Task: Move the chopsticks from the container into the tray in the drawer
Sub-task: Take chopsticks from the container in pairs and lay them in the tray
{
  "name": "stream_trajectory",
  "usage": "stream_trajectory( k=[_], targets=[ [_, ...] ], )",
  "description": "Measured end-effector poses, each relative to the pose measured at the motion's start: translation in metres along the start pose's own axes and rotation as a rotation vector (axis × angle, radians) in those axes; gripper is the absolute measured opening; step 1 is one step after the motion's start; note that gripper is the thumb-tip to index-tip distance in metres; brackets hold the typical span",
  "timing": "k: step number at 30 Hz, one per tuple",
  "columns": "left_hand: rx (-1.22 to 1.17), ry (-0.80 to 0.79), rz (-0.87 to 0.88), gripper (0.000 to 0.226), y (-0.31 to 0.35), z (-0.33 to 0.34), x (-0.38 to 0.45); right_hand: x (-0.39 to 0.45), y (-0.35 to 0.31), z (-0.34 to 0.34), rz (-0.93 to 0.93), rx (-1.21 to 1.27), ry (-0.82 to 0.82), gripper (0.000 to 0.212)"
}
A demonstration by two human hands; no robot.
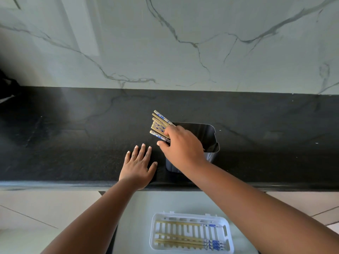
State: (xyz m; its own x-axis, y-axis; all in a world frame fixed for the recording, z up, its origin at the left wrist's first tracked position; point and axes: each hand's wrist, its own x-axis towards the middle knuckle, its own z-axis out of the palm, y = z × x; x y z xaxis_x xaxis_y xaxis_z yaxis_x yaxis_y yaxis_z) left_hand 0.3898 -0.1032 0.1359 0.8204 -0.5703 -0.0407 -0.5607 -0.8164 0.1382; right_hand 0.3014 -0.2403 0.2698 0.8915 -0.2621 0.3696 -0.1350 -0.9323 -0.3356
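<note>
A dark rectangular container (211, 136) stands on the black countertop (73, 143). Several bamboo chopsticks with blue-and-white ends (160, 124) stick out of it toward the upper left. My right hand (181, 145) reaches over the container's left rim, its fingers closed around the lower chopsticks of the bunch. Flat on the counter just left of the container lies my left hand (138, 166), fingers spread and holding nothing. Below the counter edge, a white slotted tray (190, 216) sits in the open drawer with three chopsticks (183, 239) lying lengthwise in it.
A marble-patterned wall (165, 43) rises behind the counter. Something dark (7, 85) sits at the far left edge. The pale drawer bottom (132, 217) surrounds the tray, and tiled floor (36, 213) shows on both sides.
</note>
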Motion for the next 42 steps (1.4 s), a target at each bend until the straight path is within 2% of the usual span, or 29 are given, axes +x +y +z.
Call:
stream_trajectory(
  k=[6,13,18,21,23,25,27,28,29,30,32,34,37,42],
  targets=[
    [-0.005,0.024,-0.009,0.067,0.000,0.002,0.000,0.006,0.000,0.002,-0.013,-0.029,0.028,0.020],
    [-0.018,0.024,-0.014,0.067,0.001,0.000,-0.001,0.011,0.002,0.003,-0.060,-0.139,0.036,0.026],
    [-0.030,-0.005,-0.028,0.066,0.003,-0.003,-0.003,0.012,0.011,-0.015,-0.051,-0.090,0.034,0.025],
    [-0.176,-0.060,-0.123,0.068,0.009,-0.019,-0.007,0.018,0.022,-0.047,-0.017,0.051,0.091,0.022],
    [-0.420,0.077,-0.228,0.066,0.015,-0.045,-0.010,0.025,0.031,-0.077,0.038,0.282,0.129,0.020],
    [-0.654,0.378,-0.233,0.054,0.020,-0.084,-0.011,0.033,0.040,-0.108,0.093,0.490,0.146,0.017],
    [-0.825,0.625,-0.088,0.045,0.029,-0.131,-0.012,0.040,0.047,-0.135,0.143,0.707,0.135,0.008],
    [-0.885,0.669,0.010,0.043,0.037,-0.157,-0.013,0.044,0.049,-0.146,0.156,0.803,0.123,0.005],
    [-0.942,0.645,0.109,0.044,0.047,-0.183,-0.015,0.047,0.049,-0.155,0.161,0.892,0.099,0.005],
    [-1.001,0.557,0.194,0.047,0.058,-0.205,-0.018,0.049,0.048,-0.162,0.161,0.973,0.067,0.004],
    [-1.090,0.275,0.324,0.055,0.082,-0.237,-0.021,0.051,0.044,-0.167,0.152,1.095,0.003,0.005],
    [-1.109,0.064,0.387,0.048,0.103,-0.249,-0.022,0.051,0.037,-0.166,0.144,1.142,-0.035,0.005],
    [-1.208,0.009,0.298,0.021,0.117,-0.247,-0.022,0.047,0.030,-0.161,0.153,1.104,-0.039,0.007],
    [-1.377,-0.085,0.179,0.009,0.111,-0.236,-0.022,0.038,0.036,-0.174,0.226,0.991,-0.102,0.009]
  ],
)
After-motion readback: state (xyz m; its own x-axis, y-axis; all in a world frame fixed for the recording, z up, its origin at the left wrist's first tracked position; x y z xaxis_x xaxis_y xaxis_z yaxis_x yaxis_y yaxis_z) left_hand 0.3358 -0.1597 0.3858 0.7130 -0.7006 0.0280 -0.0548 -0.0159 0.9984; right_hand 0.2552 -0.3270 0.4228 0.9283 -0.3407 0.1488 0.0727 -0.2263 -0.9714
